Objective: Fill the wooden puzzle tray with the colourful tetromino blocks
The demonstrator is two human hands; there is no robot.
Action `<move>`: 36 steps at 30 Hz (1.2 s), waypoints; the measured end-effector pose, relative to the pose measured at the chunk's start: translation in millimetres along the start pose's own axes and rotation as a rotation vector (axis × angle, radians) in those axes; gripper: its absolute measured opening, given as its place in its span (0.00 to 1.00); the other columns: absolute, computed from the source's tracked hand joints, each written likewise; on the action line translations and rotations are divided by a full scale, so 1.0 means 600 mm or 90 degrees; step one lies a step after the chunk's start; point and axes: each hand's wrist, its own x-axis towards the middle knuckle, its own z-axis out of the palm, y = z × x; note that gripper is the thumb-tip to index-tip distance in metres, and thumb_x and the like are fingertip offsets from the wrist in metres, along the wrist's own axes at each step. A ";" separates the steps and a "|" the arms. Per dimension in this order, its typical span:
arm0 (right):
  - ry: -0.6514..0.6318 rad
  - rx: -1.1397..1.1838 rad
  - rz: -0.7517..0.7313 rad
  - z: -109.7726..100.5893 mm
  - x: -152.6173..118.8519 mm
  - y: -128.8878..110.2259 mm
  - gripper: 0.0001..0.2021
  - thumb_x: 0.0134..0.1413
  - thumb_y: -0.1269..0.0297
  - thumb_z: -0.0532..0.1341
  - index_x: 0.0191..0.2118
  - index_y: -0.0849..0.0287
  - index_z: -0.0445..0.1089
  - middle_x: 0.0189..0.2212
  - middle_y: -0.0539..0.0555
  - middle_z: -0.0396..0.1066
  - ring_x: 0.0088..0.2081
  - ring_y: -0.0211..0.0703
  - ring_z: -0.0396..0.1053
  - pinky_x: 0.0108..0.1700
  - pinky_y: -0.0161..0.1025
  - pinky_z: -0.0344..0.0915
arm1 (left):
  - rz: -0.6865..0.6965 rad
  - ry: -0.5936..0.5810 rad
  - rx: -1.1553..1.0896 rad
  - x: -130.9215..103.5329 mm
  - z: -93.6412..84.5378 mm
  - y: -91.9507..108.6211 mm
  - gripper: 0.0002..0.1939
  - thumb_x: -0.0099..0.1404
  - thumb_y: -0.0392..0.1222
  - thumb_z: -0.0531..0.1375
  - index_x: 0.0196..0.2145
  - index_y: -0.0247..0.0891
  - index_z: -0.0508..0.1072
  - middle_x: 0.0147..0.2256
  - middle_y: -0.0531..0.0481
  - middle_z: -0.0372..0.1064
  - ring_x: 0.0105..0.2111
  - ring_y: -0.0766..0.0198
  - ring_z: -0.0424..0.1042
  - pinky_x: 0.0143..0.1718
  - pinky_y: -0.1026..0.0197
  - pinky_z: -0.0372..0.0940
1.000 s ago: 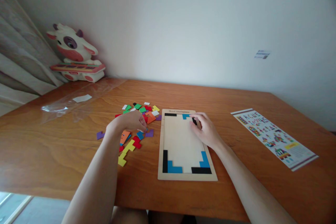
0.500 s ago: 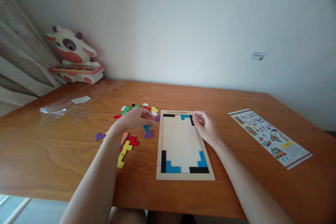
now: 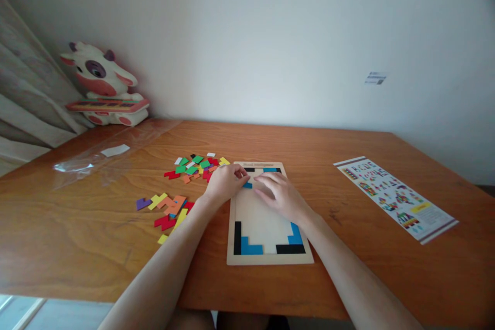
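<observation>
A wooden puzzle board (image 3: 231,242) lies flat with its long side pointing away from me. My left hand (image 3: 228,181) is over its upper left part, fingers closed on a blue puzzle piece (image 3: 248,185). To the right, my right hand (image 3: 281,196) hovers over the upper board with thumb and fingers apart, holding nothing. Black and blue pieces fill the lower corners, among them a blue L-shaped piece (image 3: 251,248) and a black bar (image 3: 291,249). More black and blue pieces line the top edge, partly hidden by my hands.
Loose coloured pieces, such as a green one (image 3: 197,159) and an orange one (image 3: 176,205), are scattered left of the board. A printed pattern sheet (image 3: 398,198) lies at right. Farther left are a clear plastic bag (image 3: 85,162) and a cow-shaped toy keyboard (image 3: 106,105).
My left hand has moved right from the loose pieces onto the board, bringing a blue piece. My right hand has shifted left and slightly down from the board's upper right corner.
</observation>
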 end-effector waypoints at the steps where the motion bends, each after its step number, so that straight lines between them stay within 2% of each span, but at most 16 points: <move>1: -0.014 -0.009 -0.018 -0.001 0.001 -0.002 0.14 0.65 0.62 0.58 0.54 0.51 0.71 0.50 0.56 0.74 0.52 0.53 0.70 0.54 0.57 0.69 | 0.024 0.005 0.039 0.000 -0.001 -0.003 0.08 0.62 0.46 0.63 0.33 0.39 0.78 0.32 0.47 0.75 0.35 0.59 0.73 0.40 0.59 0.66; 4: -0.050 -0.026 -0.056 -0.004 0.001 -0.006 0.16 0.66 0.63 0.57 0.56 0.50 0.71 0.52 0.55 0.74 0.52 0.53 0.70 0.55 0.58 0.68 | 0.074 0.056 0.112 0.001 -0.004 -0.019 0.09 0.66 0.44 0.60 0.36 0.38 0.78 0.36 0.44 0.72 0.40 0.56 0.71 0.46 0.56 0.65; 7: -0.071 -0.030 -0.075 -0.005 0.000 -0.011 0.17 0.67 0.62 0.56 0.59 0.50 0.69 0.56 0.55 0.73 0.55 0.52 0.69 0.58 0.59 0.66 | 0.071 0.103 0.140 0.003 -0.006 -0.035 0.10 0.68 0.40 0.55 0.41 0.37 0.77 0.40 0.43 0.72 0.43 0.55 0.71 0.50 0.54 0.64; 10: -0.091 -0.036 -0.088 0.000 0.004 -0.017 0.18 0.67 0.60 0.56 0.60 0.50 0.69 0.58 0.54 0.71 0.57 0.52 0.68 0.58 0.59 0.65 | 0.051 0.095 0.165 0.004 -0.006 -0.041 0.11 0.69 0.37 0.53 0.42 0.37 0.75 0.41 0.42 0.73 0.43 0.55 0.71 0.49 0.56 0.65; 15: -0.135 -0.087 -0.092 0.013 0.016 -0.027 0.18 0.69 0.59 0.53 0.59 0.55 0.71 0.58 0.56 0.71 0.56 0.55 0.69 0.56 0.59 0.64 | 0.049 0.078 0.234 0.003 0.004 -0.037 0.13 0.71 0.36 0.52 0.43 0.36 0.76 0.42 0.41 0.73 0.44 0.54 0.71 0.48 0.56 0.65; 22: -0.175 -0.095 -0.090 0.021 0.031 -0.023 0.19 0.70 0.63 0.52 0.62 0.50 0.67 0.61 0.52 0.68 0.58 0.53 0.66 0.58 0.57 0.62 | 0.056 0.103 0.275 0.002 0.017 -0.042 0.14 0.72 0.36 0.51 0.44 0.37 0.76 0.42 0.43 0.73 0.43 0.56 0.71 0.48 0.57 0.66; 31: -0.154 -0.108 -0.090 0.031 0.032 -0.018 0.19 0.69 0.65 0.53 0.62 0.51 0.68 0.60 0.54 0.70 0.58 0.54 0.66 0.58 0.58 0.63 | 0.055 0.101 0.286 0.004 0.019 -0.043 0.15 0.72 0.36 0.51 0.45 0.38 0.76 0.44 0.43 0.72 0.44 0.56 0.71 0.49 0.57 0.65; 36: -0.099 -0.113 -0.079 0.037 0.025 -0.022 0.22 0.67 0.66 0.54 0.65 0.58 0.62 0.63 0.61 0.65 0.60 0.55 0.66 0.59 0.57 0.64 | 0.043 0.089 0.289 0.003 0.019 -0.041 0.15 0.73 0.38 0.50 0.46 0.38 0.76 0.44 0.43 0.72 0.45 0.56 0.71 0.50 0.56 0.65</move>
